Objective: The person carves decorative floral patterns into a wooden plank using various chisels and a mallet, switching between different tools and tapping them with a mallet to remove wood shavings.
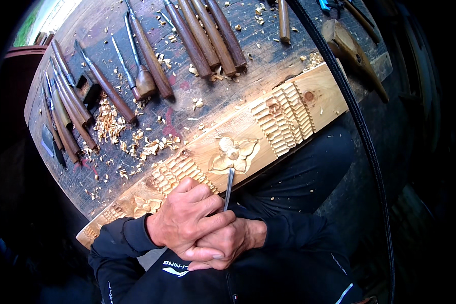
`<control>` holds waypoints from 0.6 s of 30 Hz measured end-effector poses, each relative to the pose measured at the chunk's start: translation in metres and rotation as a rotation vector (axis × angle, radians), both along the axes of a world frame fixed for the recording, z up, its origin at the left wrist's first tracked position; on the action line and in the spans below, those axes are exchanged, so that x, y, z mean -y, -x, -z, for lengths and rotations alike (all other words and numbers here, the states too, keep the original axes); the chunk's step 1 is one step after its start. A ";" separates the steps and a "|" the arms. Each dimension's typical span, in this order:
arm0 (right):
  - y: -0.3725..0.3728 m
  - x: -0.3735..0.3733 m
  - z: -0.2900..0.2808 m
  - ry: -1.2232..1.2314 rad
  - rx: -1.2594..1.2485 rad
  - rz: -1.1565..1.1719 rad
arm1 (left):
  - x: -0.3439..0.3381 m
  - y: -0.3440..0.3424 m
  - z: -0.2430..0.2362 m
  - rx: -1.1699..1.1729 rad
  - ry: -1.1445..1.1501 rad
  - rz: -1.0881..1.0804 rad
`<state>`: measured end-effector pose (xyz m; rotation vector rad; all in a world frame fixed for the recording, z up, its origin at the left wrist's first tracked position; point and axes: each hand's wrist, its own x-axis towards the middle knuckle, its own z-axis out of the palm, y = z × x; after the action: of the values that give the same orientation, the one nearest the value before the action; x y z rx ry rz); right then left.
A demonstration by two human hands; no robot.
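Note:
My right hand (232, 239) is closed on a narrow metal chisel (229, 186), its handle hidden in the grip. My left hand (187, 218) wraps over the right one, fingers curled across it and near the shaft. The chisel's tip touches the lower petals of a relief flower (232, 154) on a long pale carved board (327, 99), which lies diagonally along the bench's near edge. Rows of small scalloped cuts flank the flower, and another carving (146, 205) shows toward the left end, partly behind my left arm.
Many wooden-handled gouges (202, 38) lie in groups on the worn bench (71, 177) among pale shavings (111, 121). A wooden mallet (342, 43) rests at the far right. A thick black braided cable (362, 126) crosses the right side. My knee (314, 167) is below the board.

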<state>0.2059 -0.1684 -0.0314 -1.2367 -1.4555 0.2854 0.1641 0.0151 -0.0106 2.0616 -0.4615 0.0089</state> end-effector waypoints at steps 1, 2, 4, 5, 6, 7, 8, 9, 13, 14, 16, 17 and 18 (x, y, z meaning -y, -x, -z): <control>0.000 0.000 0.001 -0.005 0.010 0.006 | 0.000 0.000 0.000 -0.004 -0.002 0.001; 0.001 0.000 0.002 -0.011 0.021 0.012 | 0.000 0.000 0.000 -0.008 -0.003 0.002; 0.002 0.000 0.003 -0.016 0.034 0.023 | 0.000 0.000 0.000 -0.013 -0.008 0.004; 0.003 0.000 0.003 -0.018 0.040 0.029 | -0.001 0.000 -0.001 -0.014 -0.012 0.006; 0.002 -0.001 0.003 -0.022 0.041 0.029 | -0.001 0.000 -0.001 -0.015 -0.017 0.007; 0.001 -0.002 0.003 -0.027 0.041 0.029 | -0.001 0.000 -0.001 -0.014 -0.018 0.006; 0.001 -0.002 0.003 -0.032 0.041 0.029 | -0.001 0.000 -0.001 -0.014 -0.019 0.004; 0.001 -0.003 0.002 -0.029 0.053 0.039 | -0.001 0.000 0.000 -0.013 -0.017 0.004; 0.001 -0.006 -0.002 -0.002 -0.012 0.049 | -0.004 -0.004 -0.005 -0.033 0.017 0.021; 0.001 -0.006 -0.003 0.010 -0.056 0.045 | -0.004 -0.005 -0.005 -0.032 0.032 0.014; 0.005 -0.008 -0.001 -0.014 -0.007 0.093 | -0.005 -0.006 -0.005 -0.030 0.037 0.004; 0.006 -0.008 0.000 -0.026 0.017 0.117 | -0.006 -0.006 -0.007 -0.030 0.028 0.001; 0.006 -0.007 0.001 -0.010 -0.004 0.082 | -0.006 -0.005 -0.008 -0.032 0.021 -0.001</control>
<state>0.2000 -0.1613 -0.0328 -1.2835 -1.3980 0.2248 0.1692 0.0212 -0.0029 2.0383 -0.4388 -0.0181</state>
